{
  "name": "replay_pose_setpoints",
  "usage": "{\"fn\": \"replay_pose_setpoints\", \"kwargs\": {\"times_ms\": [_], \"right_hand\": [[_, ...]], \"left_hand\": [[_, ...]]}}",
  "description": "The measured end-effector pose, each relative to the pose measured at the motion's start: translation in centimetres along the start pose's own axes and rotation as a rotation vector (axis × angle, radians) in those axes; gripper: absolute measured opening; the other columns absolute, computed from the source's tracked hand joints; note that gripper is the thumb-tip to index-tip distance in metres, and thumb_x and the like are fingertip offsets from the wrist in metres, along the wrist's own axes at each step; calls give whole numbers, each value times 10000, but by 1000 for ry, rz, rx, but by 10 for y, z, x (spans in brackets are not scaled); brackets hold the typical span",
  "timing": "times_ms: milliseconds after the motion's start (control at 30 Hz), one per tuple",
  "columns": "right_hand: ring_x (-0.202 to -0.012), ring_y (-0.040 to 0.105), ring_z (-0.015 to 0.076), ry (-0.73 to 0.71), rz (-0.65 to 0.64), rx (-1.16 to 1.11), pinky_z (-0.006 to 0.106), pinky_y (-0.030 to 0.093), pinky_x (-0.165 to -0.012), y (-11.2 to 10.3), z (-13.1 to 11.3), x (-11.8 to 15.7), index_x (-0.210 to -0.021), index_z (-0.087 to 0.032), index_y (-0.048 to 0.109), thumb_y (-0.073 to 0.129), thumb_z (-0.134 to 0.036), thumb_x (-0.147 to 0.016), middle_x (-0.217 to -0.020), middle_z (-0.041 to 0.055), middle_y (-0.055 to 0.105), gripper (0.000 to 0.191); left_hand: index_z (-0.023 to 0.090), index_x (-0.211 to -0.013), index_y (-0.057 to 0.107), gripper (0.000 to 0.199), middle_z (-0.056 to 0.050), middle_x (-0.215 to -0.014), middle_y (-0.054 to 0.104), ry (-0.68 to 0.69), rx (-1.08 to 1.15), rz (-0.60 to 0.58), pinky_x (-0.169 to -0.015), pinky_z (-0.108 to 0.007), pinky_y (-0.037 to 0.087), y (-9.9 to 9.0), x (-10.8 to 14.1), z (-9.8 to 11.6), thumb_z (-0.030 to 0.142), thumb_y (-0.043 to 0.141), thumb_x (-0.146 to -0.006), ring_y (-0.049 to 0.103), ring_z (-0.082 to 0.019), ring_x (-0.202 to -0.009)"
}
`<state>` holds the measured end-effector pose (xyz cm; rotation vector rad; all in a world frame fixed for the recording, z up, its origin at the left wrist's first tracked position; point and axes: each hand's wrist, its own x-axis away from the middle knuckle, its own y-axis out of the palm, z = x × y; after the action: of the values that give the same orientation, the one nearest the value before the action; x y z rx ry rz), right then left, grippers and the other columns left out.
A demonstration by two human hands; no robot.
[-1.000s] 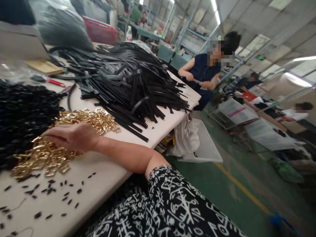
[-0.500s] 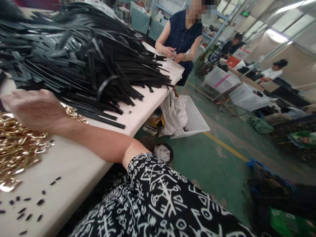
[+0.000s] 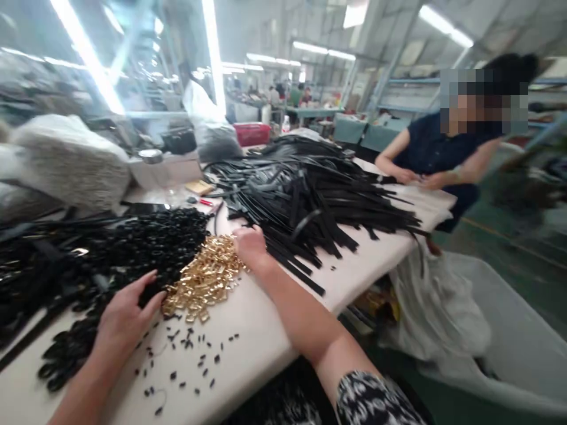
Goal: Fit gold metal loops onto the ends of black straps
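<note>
A heap of small, shiny gold metal fittings (image 3: 201, 280) lies on the pale tabletop between my hands. My left hand (image 3: 126, 316) is at its near left side, thumb and forefinger spread apart, beside a big pile of black loop-shaped pieces (image 3: 146, 245). At the far right edge of the gold heap is my right hand (image 3: 250, 243); its fingers bend away from view and are blurred, so their grip is unclear. Just beyond that hand lies a large stack of black straps (image 3: 305, 195). Small black bits (image 3: 201, 360) are scattered in front of the gold heap.
Across the table's right end, a person in a dark sleeveless top (image 3: 436, 147) handles something small. White sacks (image 3: 71, 159) stand at the back left, near a red bin (image 3: 251, 134). A white tub (image 3: 509, 319) with pale cloth sits below the table's right edge.
My view has swung left, bringing the black loop pile and my left hand into sight. The right hand is still near the gold fittings and the black straps.
</note>
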<state>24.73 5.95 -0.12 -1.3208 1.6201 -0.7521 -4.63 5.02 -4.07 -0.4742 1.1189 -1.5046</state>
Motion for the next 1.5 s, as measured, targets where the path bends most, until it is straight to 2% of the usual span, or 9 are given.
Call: {"fn": "replay_pose_setpoints", "kwargs": {"times_ms": [100,200,433,667,800,967,1133,1300,1500], "right_hand": [[-1124,563,245,38,116,86,493,193,-1078,-11,16,-8,-1111,-106,628,434,-172,-948,-1200,159,642,262],[-1140,549,230,222,165,228,417,222,-1069,-29,33,-11,-1213,-157,599,389,-214,-975,-1235,130,625,322],[-851,666,195,371,-3,303,267,416,-719,-55,51,-2,-917,-202,743,487,-327,-916,-937,93,737,285],[-856,665,199,344,-96,381,259,411,-674,-86,39,36,-874,-241,742,525,-361,-888,-901,65,741,248],[-852,669,205,336,-248,473,259,409,-658,-76,43,73,-829,-208,722,583,-339,-850,-871,71,729,193],[-865,659,188,349,-126,464,261,413,-695,-54,58,107,-950,-205,681,573,-307,-864,-979,54,691,172],[-837,664,198,354,-133,469,266,402,-676,-53,58,102,-897,-183,679,499,-209,-892,-927,77,701,182],[-828,657,161,117,-128,166,226,403,-697,-73,30,70,-1020,-212,669,428,-199,-938,-923,33,721,255],[-679,608,125,-269,-272,-125,214,397,-653,-69,-38,29,-980,-245,698,448,-224,-946,-767,-14,693,254]], "left_hand": [[210,-1233,572,502,-101,-1117,701,15,-41,92,-928,-466,497,-1,-3,-10,457,534,-798,643,-312,-1013],[173,-1217,590,499,-122,-1090,712,44,-38,116,-926,-423,497,7,-4,-8,444,527,-803,652,-294,-1013],[193,-1187,617,467,-101,-1082,721,40,-18,138,-911,-403,503,1,-2,-4,445,527,-805,666,-283,-984],[223,-1130,647,424,-94,-1129,704,49,-13,192,-931,-418,489,-10,-1,6,487,487,-840,648,-296,-1021],[247,-1133,644,417,-79,-1129,700,93,10,201,-957,-434,474,-13,2,12,501,482,-844,639,-297,-1037],[260,-1128,643,408,-69,-1136,693,107,33,206,-982,-442,457,-16,5,21,512,482,-850,631,-291,-1047],[245,-1089,656,386,-75,-1125,698,87,98,167,-995,-438,452,-16,6,24,503,497,-849,627,-281,-1053],[226,-1088,663,396,-75,-1111,704,-65,355,122,-953,-414,486,-14,7,31,492,591,-803,650,-259,-1008],[154,-1258,540,562,-64,-855,715,-294,952,6,-603,-262,528,-16,10,55,428,646,-780,672,-178,-715]]}}
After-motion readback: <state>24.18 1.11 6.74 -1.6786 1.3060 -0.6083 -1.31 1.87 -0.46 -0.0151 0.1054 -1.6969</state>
